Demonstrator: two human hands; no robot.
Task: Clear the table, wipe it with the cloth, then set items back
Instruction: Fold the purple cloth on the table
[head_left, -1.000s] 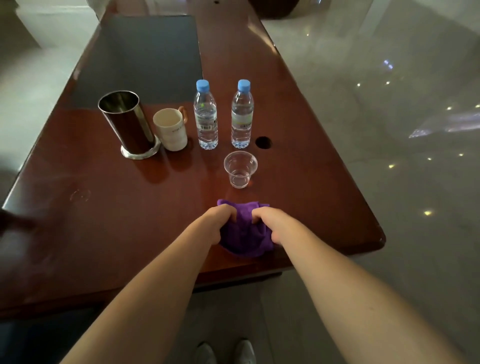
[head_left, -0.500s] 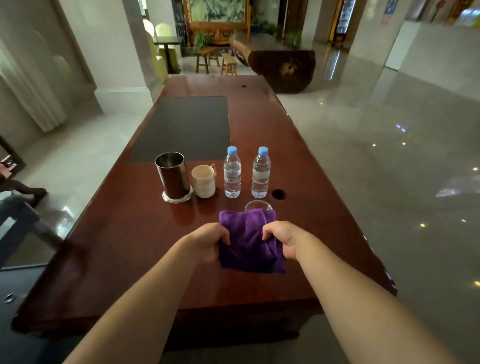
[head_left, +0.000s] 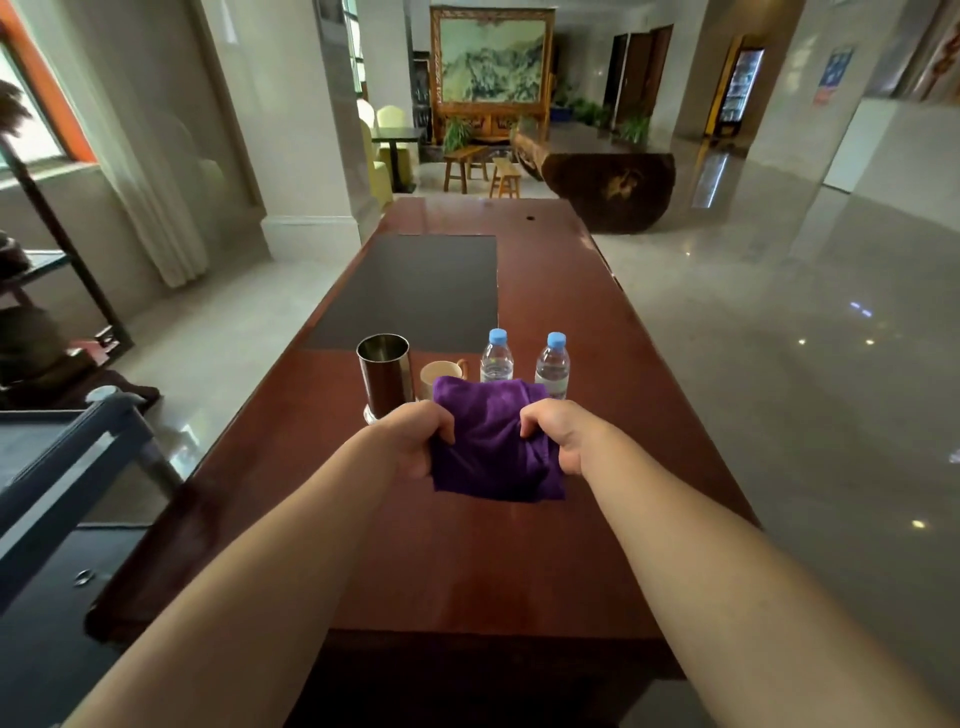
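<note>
Now both hands, left (head_left: 415, 439) and right (head_left: 563, 434), grip the purple cloth (head_left: 491, 441) by its side edges.

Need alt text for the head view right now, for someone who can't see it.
Both hands, left hand and right hand, hold a purple cloth up over a long wooden table. Behind it stand a metal cup, a cream mug and two water bottles.

Cloth (head_left: 493, 441) is seen as plain purple; table (head_left: 597, 322) red-brown with dark grey mat (head_left: 415, 291); bottles (head_left: 552, 366) are blue-capped; mug (head_left: 439, 373) cream.
</note>
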